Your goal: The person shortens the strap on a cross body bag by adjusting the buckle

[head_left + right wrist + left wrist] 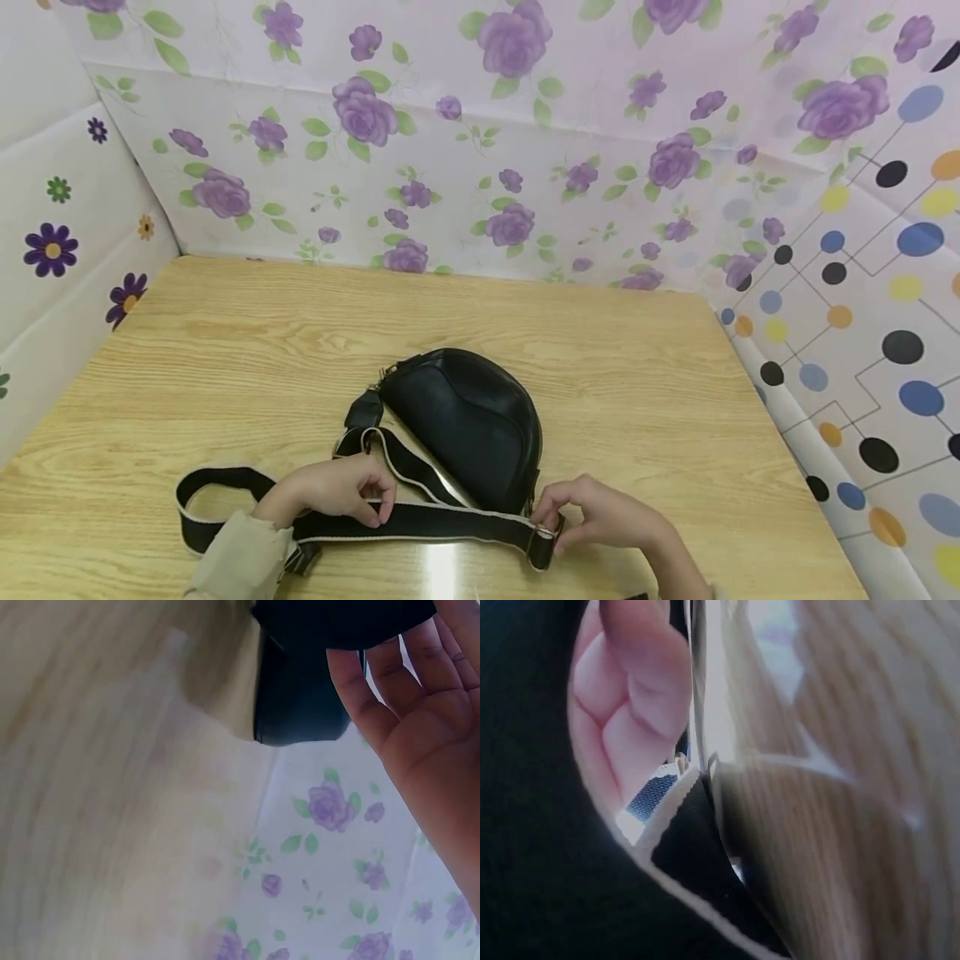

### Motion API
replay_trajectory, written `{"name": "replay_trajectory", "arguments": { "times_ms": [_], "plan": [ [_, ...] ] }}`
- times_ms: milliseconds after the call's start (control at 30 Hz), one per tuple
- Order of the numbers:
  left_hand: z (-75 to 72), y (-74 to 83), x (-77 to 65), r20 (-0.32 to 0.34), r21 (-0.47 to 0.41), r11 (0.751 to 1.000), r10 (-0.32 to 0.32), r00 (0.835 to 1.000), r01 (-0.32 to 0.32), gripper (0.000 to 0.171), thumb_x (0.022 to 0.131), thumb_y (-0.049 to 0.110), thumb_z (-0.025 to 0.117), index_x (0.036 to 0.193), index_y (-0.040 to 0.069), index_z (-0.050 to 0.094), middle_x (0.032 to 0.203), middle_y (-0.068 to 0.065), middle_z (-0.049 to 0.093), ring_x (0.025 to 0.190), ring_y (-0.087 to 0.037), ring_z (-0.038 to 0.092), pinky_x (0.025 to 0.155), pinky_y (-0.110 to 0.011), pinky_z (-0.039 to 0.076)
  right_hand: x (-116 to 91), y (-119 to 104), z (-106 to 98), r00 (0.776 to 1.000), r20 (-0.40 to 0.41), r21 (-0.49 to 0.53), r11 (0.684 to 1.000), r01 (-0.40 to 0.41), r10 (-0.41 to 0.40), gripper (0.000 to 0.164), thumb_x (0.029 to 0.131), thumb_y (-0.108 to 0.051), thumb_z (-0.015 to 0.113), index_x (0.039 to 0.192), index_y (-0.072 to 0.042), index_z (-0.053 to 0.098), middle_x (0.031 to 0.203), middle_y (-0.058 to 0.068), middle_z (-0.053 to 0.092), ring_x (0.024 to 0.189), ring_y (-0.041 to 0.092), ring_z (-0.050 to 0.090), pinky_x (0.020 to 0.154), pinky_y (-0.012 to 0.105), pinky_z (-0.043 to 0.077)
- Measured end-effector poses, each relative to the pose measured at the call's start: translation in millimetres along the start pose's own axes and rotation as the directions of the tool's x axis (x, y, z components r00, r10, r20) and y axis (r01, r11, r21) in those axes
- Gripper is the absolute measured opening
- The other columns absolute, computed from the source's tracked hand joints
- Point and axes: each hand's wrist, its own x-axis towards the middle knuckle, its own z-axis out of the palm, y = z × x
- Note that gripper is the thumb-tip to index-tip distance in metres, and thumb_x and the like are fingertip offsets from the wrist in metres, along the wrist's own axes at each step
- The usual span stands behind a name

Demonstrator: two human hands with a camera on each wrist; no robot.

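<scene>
A black half-moon shoulder bag (468,417) lies on the table, its curved side up and to the right. Its wide black strap (442,522) with pale edges stretches between the two hands in front of the bag. My left hand (337,487) pinches the strap near its middle; the left wrist view shows curled fingers (645,697) against the pale-edged webbing (697,862). With thumb and fingers, my right hand (603,512) grips the folded strap end by a metal buckle (546,530). Dark material hides that hand's fingertips in the right wrist view.
A loop of strap (193,533) stands left of the left wrist. The wooden table (637,375) is bordered by a purple-flowered sheet (450,167) at the back, a flowered sheet on the left and a dotted sheet (900,350) on the right.
</scene>
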Motion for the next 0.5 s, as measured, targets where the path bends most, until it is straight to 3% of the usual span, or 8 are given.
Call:
{"name": "replay_trajectory", "arguments": {
  "times_ms": [233,500],
  "plan": [
    [-1.0,2.8,-1.6,-0.017,0.033,0.995,-0.094,0.995,0.094,0.012,0.069,-0.008,0.067,0.071,0.003,0.062,0.069,0.007,0.053,0.056,-0.001,0.037,0.054,-0.016,0.033,2.6,-1.3,3.3,0.997,0.054,0.028,0.998,-0.063,0.062,0.02,0.074,-0.005,0.07,0.091,-0.008,0.06,0.081,0.004,0.062,0.075,0.006,0.056,0.067,0.029,0.049],
    [-1.6,4.2,-3.4,-0.034,0.053,0.99,-0.13,0.991,0.132,0.012,0.068,-0.004,0.07,0.073,0.005,0.063,0.07,0.005,0.055,0.056,-0.002,0.036,0.054,-0.017,0.033,2.5,-3.6,5.4,0.996,0.054,-0.004,0.998,-0.064,0.064,0.02,0.073,-0.002,0.07,0.09,-0.009,0.06,0.084,0.002,0.061,0.078,0.005,0.056,0.068,0.029,0.049]
  ]
}}
